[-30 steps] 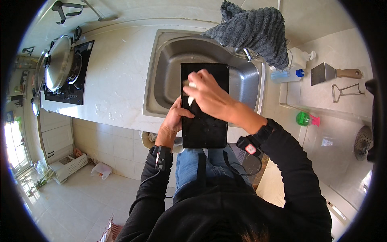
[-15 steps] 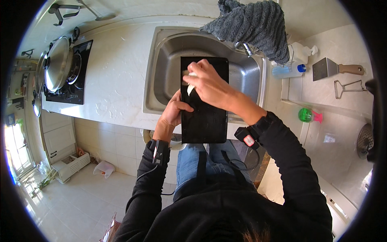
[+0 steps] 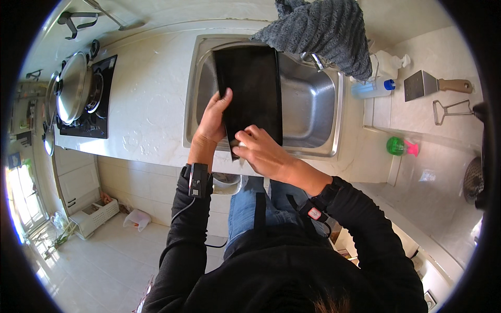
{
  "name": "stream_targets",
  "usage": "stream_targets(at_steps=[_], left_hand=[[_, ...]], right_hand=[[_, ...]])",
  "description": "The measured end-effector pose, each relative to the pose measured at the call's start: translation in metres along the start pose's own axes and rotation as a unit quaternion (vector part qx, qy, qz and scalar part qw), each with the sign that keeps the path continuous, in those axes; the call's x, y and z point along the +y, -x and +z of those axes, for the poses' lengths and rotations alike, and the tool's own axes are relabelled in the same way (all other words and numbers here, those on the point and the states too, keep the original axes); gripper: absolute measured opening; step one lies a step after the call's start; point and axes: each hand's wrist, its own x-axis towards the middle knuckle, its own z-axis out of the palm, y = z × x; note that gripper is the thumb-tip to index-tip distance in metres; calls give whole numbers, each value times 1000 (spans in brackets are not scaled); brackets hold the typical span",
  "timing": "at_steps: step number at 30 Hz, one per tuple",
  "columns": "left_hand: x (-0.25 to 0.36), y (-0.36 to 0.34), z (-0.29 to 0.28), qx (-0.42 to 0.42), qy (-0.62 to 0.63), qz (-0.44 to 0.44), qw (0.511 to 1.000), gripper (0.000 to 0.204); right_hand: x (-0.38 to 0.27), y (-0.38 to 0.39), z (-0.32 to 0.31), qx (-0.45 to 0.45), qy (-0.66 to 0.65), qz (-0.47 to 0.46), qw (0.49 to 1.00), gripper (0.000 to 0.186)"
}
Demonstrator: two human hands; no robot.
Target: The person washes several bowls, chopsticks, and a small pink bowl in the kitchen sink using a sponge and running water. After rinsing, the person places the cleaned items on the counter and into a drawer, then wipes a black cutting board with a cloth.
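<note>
A flat black rectangular panel (image 3: 251,86) is held over the sink, its near end at the sink's front rim. My left hand (image 3: 211,120) grips its left edge, thumb lying on the dark face. Close to the panel's near end, my right hand (image 3: 265,155) is closed around a small whitish wad (image 3: 241,144), pressed against the surface near the lower left corner. Most of the wad is hidden by the fingers, so I cannot make out whether it is cloth, paper or sponge.
The steel sink (image 3: 339,115) has a faucet (image 3: 316,61) with a grey towel (image 3: 323,31) over it. Left stands a stove with a lidded pan (image 3: 73,88). At right are a blue-capped bottle (image 3: 373,89), a scraper (image 3: 421,86), a peeler (image 3: 450,112) and a green spray bottle (image 3: 395,146).
The panel has shifted away from me, further over the sink, and tilted slightly. My right hand has slid from its far part down to its near end; my left hand moved up with it.
</note>
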Motion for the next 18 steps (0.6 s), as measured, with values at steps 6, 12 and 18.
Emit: stream_targets(at_steps=[6, 12, 18], left_hand=[[28, -10, 9, -21, -123, 77, 989, 25], [28, -16, 16, 113, -606, 289, 733, 38], [16, -27, -10, 123, -328, 59, 935, 50]], right_hand=[[35, 23, 6, -47, 42, 113, 992, 33], [70, 31, 6, 40, 89, 186, 978, 42], [97, 34, -12, 277, -402, 466, 738, 25]])
